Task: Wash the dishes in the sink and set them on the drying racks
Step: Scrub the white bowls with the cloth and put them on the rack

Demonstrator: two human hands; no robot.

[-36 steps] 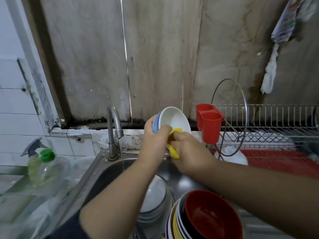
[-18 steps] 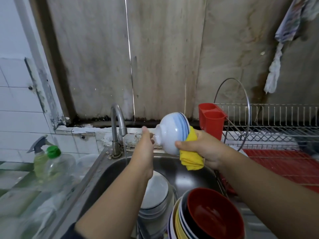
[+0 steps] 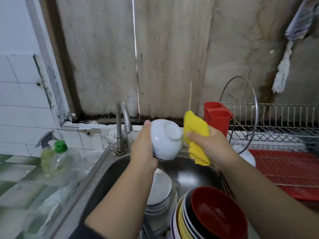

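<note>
Well left of the left hand's fingers, 2 bottles (image 3: 55, 157) stand on the bench (image 3: 25, 190). The tap (image 3: 123, 125) rises just left of the left hand (image 3: 143, 149), which holds the bowl (image 3: 165, 139) (foot turned up) above the sink (image 3: 189, 173). Just right of it, the right hand (image 3: 212, 145) grips the cloth (image 3: 196, 137). Plates (image 3: 159, 188) and stacked bowls (image 3: 214, 214) sit below both hands. The rack (image 3: 276, 125) stands right of the right hand.
</note>
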